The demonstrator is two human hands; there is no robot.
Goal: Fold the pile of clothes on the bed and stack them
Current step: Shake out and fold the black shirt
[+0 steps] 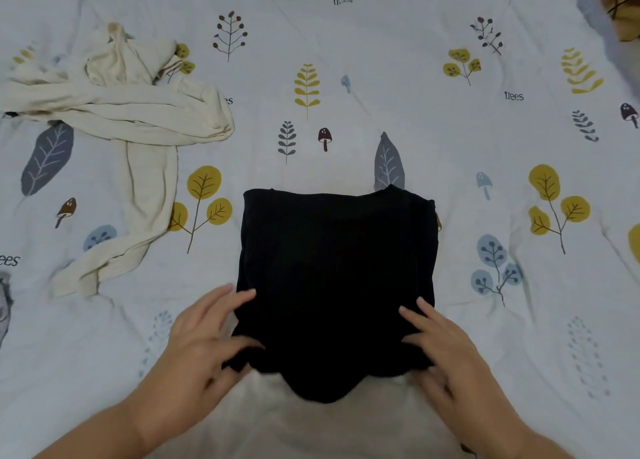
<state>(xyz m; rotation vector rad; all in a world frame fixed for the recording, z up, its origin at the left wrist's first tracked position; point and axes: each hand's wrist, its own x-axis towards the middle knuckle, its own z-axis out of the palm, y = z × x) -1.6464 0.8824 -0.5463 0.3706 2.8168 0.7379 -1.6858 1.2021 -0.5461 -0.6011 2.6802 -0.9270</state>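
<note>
The black top (336, 278) lay folded on the bed (450, 146), soft and floppy, best held by its near corners; the left hand (204, 340) and right hand (440, 347) pinched those corners

- Just one view here, a head cam, wide-angle, so the edges bend a bit.
- It looks forward and steeply down onto the bed (346, 42), almost top-down.
- Pretty close in: both forearms come up from the bottom edge, and the sheet fills nearly the whole frame.
- The far side of the bed sits at the top.
- No second view to compare with.
</note>
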